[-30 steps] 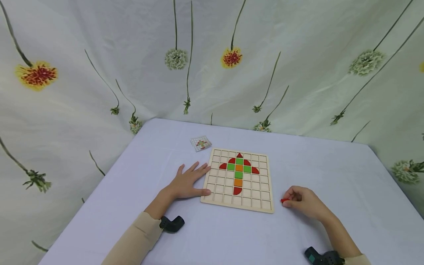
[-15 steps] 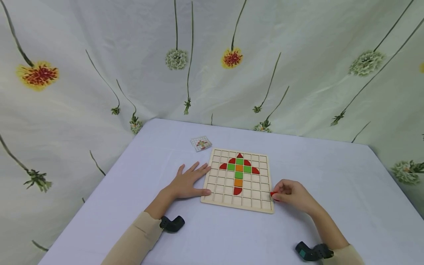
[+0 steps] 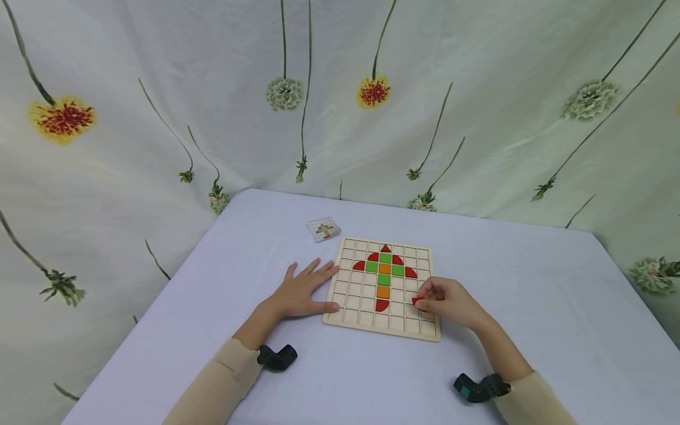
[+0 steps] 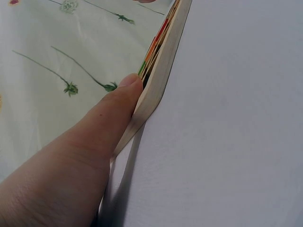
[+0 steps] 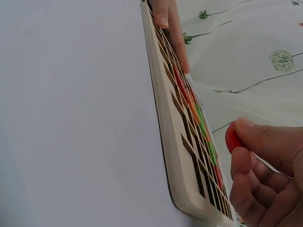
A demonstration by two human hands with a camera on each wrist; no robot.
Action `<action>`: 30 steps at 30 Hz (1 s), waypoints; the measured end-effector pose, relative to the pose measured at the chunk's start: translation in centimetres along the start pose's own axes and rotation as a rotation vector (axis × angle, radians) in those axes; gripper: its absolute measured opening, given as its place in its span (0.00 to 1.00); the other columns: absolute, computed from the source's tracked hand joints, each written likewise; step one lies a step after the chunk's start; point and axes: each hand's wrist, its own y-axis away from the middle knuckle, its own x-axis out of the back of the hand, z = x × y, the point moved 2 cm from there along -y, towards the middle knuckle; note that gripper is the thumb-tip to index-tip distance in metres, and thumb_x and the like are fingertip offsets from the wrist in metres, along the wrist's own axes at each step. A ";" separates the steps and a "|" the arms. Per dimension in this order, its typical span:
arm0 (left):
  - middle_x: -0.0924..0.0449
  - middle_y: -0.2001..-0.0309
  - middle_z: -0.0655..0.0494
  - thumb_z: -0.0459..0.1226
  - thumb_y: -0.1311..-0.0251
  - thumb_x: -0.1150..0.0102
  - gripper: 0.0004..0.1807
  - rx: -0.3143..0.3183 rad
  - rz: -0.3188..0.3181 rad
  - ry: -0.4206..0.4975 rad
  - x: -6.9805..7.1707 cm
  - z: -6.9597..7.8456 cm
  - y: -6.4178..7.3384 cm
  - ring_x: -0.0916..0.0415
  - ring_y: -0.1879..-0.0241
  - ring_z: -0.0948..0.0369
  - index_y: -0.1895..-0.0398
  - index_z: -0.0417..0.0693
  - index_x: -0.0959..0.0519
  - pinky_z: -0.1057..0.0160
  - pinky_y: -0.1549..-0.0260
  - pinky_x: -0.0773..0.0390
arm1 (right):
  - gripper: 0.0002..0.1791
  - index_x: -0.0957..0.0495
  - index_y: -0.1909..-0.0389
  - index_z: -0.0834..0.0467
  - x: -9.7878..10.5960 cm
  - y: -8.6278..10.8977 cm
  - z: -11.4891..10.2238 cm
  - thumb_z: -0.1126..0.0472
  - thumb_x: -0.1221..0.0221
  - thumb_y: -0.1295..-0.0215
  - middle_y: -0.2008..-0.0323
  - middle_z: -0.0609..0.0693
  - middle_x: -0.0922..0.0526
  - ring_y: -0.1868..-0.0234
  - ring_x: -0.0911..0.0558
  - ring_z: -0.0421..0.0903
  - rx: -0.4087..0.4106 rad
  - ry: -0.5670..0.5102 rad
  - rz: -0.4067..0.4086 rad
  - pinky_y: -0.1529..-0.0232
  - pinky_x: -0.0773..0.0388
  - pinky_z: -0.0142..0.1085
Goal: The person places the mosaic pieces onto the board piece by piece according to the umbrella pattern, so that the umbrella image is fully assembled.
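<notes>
My right hand [image 3: 450, 302] pinches a small red block [image 5: 232, 137] between thumb and fingertips, over the right part of a wooden grid board [image 3: 350, 317]. One side of the block looks rounded in the right wrist view; my fingers cover much of it. Red, green and orange blocks form a cross-like figure in the board's cells, with a red triangle [image 3: 385, 248] at its top and a red quarter-round block [image 3: 382, 305] at its foot. Spread flat, my left hand [image 3: 301, 295] rests at the board's left edge, its thumb [image 4: 120, 101] on the near corner.
Behind the board's far left corner lies a small card [image 3: 323, 229] printed with a similar coloured figure on a grid. A white cloth [image 3: 239, 248] covers the table. A flower-printed curtain [image 3: 340, 118] hangs behind it. Both wrists wear black camera mounts.
My right hand has carried the red block leftward and slightly away from me, from the tablecloth beside the board to above the board's right columns. The left hand and board stay in place.
</notes>
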 end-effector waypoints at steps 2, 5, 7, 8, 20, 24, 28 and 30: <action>0.51 0.23 0.59 0.71 0.47 0.48 0.51 0.000 -0.001 0.000 0.0 0.0 0.0 0.64 0.24 0.52 0.23 0.59 0.45 0.34 0.35 0.69 | 0.10 0.22 0.65 0.64 -0.3 -0.4 -0.3 0.63 0.32 0.40 0.70 0.51 0.21 0.70 0.22 0.47 0.015 -0.006 -0.009 0.68 0.23 0.30; 0.51 0.23 0.59 0.71 0.47 0.48 0.51 0.001 -0.002 0.001 0.0 0.0 0.0 0.63 0.24 0.52 0.23 0.59 0.45 0.34 0.34 0.69 | 0.10 0.22 0.65 0.65 -0.9 -1.1 -0.7 0.63 0.32 0.40 0.70 0.51 0.21 0.70 0.23 0.47 0.029 -0.015 -0.023 0.67 0.23 0.29; 0.51 0.23 0.59 0.71 0.47 0.48 0.51 0.000 0.000 0.002 0.0 0.0 0.0 0.63 0.24 0.52 0.23 0.59 0.45 0.34 0.34 0.69 | 0.10 0.22 0.65 0.64 -1.4 -1.5 -1.0 0.63 0.32 0.40 0.70 0.51 0.21 0.69 0.23 0.47 0.038 -0.012 -0.026 0.66 0.24 0.29; 0.51 0.23 0.59 0.71 0.47 0.48 0.51 -0.001 0.001 0.002 0.0 0.0 0.0 0.63 0.24 0.52 0.23 0.59 0.45 0.34 0.34 0.69 | 0.10 0.22 0.65 0.64 -1.7 -1.8 -1.1 0.63 0.32 0.40 0.70 0.51 0.21 0.69 0.23 0.47 0.041 -0.013 -0.028 0.66 0.24 0.29; 0.51 0.24 0.59 0.70 0.47 0.48 0.51 -0.011 0.001 0.007 0.2 0.1 0.1 0.63 0.24 0.51 0.23 0.59 0.45 0.34 0.34 0.69 | 0.08 0.21 0.66 0.62 -5.3 -4.1 -2.4 0.62 0.32 0.40 0.70 0.49 0.20 0.70 0.21 0.45 0.060 -0.015 -0.048 0.67 0.22 0.32; 0.50 0.24 0.59 0.70 0.46 0.48 0.51 -0.008 -0.002 0.007 0.3 0.1 0.2 0.63 0.24 0.51 0.23 0.59 0.45 0.34 0.34 0.68 | 0.06 0.21 0.66 0.60 -6.5 -4.5 -2.9 0.63 0.33 0.39 0.71 0.48 0.21 0.72 0.21 0.44 0.031 -0.016 -0.046 0.68 0.21 0.32; 0.51 0.24 0.60 0.70 0.46 0.48 0.50 -0.010 0.001 0.010 0.3 0.1 0.2 0.62 0.24 0.51 0.23 0.59 0.45 0.33 0.35 0.68 | 0.04 0.20 0.67 0.60 -7.2 -4.6 -3.6 0.64 0.36 0.37 0.73 0.47 0.21 0.73 0.21 0.43 0.007 0.027 -0.021 0.69 0.21 0.32; 0.51 0.24 0.60 0.70 0.46 0.48 0.50 -0.010 0.003 0.011 0.3 0.1 0.2 0.62 0.24 0.51 0.23 0.59 0.45 0.33 0.35 0.69 | 0.04 0.20 0.68 0.60 -7.4 -4.7 -4.0 0.64 0.36 0.37 0.74 0.47 0.21 0.74 0.22 0.43 0.001 0.050 -0.006 0.70 0.21 0.33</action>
